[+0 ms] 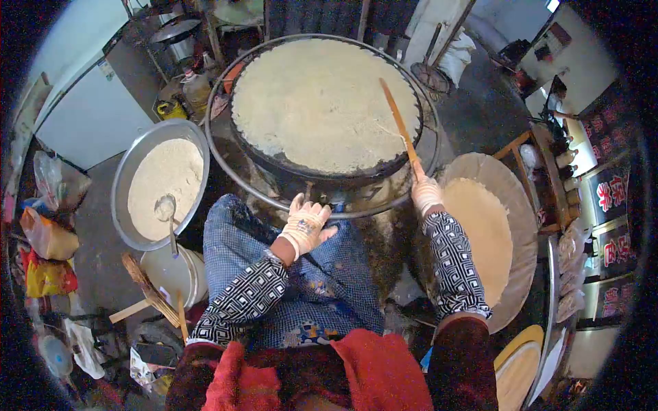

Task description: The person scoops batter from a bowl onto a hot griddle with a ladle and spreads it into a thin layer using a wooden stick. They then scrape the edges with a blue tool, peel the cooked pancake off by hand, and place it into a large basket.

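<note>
My right hand (426,193), in a pale glove, is closed round the lower end of a long flat wooden stick (397,118). The stick's far part lies over the right side of a large round griddle, which is covered by a thin pale layer of batter (322,103). My left hand (306,225), gloved too, is held over my lap near the griddle's front rim, its fingers apart and nothing in it. A metal ring (225,160) runs around the griddle.
At the left, a metal basin (123,198) holds pale batter and a ladle (165,207), above a white bucket (199,277). A round tray (524,240) with a flat pale sheet stands right. Bags lie far left; a wooden shelf (552,171) is at the right.
</note>
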### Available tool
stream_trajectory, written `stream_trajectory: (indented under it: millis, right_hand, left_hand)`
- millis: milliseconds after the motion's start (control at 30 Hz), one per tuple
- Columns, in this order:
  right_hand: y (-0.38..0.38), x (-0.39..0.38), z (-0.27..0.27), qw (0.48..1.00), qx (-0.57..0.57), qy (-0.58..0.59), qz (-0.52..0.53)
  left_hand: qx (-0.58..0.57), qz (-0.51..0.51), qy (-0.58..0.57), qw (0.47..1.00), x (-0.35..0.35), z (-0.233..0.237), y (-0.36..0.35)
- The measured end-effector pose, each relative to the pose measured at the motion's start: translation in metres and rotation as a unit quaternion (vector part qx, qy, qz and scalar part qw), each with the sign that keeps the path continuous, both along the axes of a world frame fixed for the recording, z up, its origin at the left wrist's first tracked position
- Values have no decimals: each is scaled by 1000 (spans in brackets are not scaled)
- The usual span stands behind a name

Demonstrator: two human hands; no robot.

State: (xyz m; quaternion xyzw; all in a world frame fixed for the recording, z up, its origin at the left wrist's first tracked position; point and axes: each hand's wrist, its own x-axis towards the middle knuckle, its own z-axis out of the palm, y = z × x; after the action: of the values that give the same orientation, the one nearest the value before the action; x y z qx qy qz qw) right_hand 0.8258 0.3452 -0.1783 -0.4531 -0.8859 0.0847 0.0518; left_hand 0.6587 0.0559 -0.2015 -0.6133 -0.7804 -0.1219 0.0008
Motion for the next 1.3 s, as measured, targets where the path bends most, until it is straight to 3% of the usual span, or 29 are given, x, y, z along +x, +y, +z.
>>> stream_trajectory:
  millis: [67,100,133,167,200,333,400,467,500,533,567,600,667,800,833,900,933,967,1000,1033,1067,1133,1167,1200,1233,1300]
  right_hand:
    - [-18,-18,-1,984,-69,166,1]
    - [-18,-21,-30,965,-66,251,32]
    - [-22,-26,-59,957,19,279,83]
    - [-38,-30,-58,953,-116,280,18]
    - [-39,-27,-83,935,-185,302,37]
    - [-80,-33,-99,921,-322,210,-65]
    - [-139,-31,-44,923,-117,311,195]
    - [-162,-37,-17,962,-166,157,148]
    - [-182,-44,13,940,-287,163,92]
    - [-168,-53,-49,873,-69,398,272]
    - [-171,-51,-34,872,-66,397,278]
    - [-169,-47,-15,850,-271,403,204]
    - [-169,-37,36,755,-535,374,58]
    - [-106,-24,49,805,-406,424,88]
    - [-84,-19,47,803,-406,435,34]
    - [-51,-20,23,791,-403,454,-74]
    - [-38,-24,-28,773,-420,467,-92]
    - [-54,-21,-32,799,-391,448,-84]
    - [-49,-25,-69,863,-194,463,50]
    - [-43,-29,-106,876,13,448,181]
    - [-66,-31,-86,866,-149,451,154]
    - [-116,-38,-40,787,-433,440,16]
    - [-122,-50,-45,675,-537,506,-3]
    - [-132,-53,-49,800,-398,441,86]
    - [-144,-58,-47,833,-339,419,126]
    - [-168,-81,-53,835,-318,414,175]
  left_hand:
    - [-29,-33,-11,999,8,7,3]
    - [-24,-34,-20,999,14,4,8]
    - [-21,-26,-13,999,19,1,14]
    - [-19,-20,-4,1000,24,0,18]
    - [-22,-18,-11,1000,28,9,20]
    - [-26,-23,-14,999,33,1,27]
    - [-30,-24,-19,999,33,5,27]
    - [-33,-23,-21,999,32,7,25]
    - [-33,-42,-8,999,28,5,23]
    - [-32,-57,4,998,22,5,21]
    - [-27,-52,4,998,18,6,16]
    - [-3,-46,-21,999,13,6,11]
    - [49,-42,-66,996,-2,13,-3]
    - [53,-36,-15,998,-41,16,-32]
    - [20,-24,1,1000,-52,17,-37]
    - [-26,1,53,998,-72,21,-46]
    - [-20,9,63,998,-82,20,-51]
    - [-38,7,65,997,-94,19,-55]
    - [-44,12,84,995,-106,18,-58]
    - [-51,15,99,994,-115,18,-62]
    - [-62,10,122,991,-123,21,-66]
    - [-116,1,139,983,-142,35,-70]
    - [-131,2,150,980,-149,36,-70]
    - [-157,2,149,976,-154,37,-69]
    - [-183,4,149,972,-157,41,-69]
    - [-181,5,153,971,-155,39,-68]
